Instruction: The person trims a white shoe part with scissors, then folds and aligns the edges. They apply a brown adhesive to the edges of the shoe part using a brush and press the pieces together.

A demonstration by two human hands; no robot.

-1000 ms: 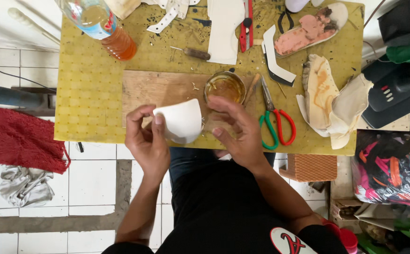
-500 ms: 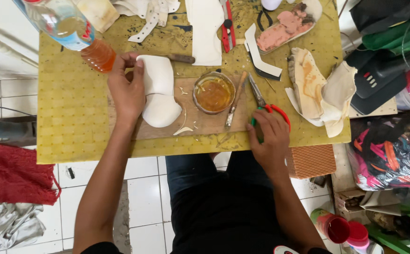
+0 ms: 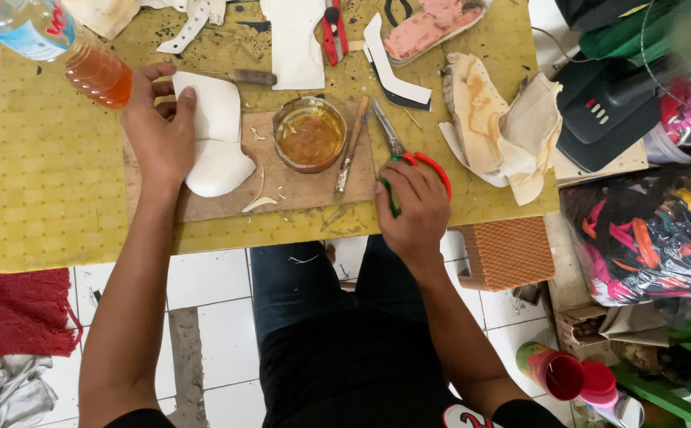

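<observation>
Now, left hand (image 3: 158, 135) fingers clamped on white piece (image 3: 215, 139), right hand (image 3: 411, 208) gripping scissors (image 3: 409, 158).

Plastic bottle (image 3: 52, 43) cut off at top edge, scissors (image 3: 409, 162) handles partly hidden under right hand (image 3: 413, 206)
</observation>
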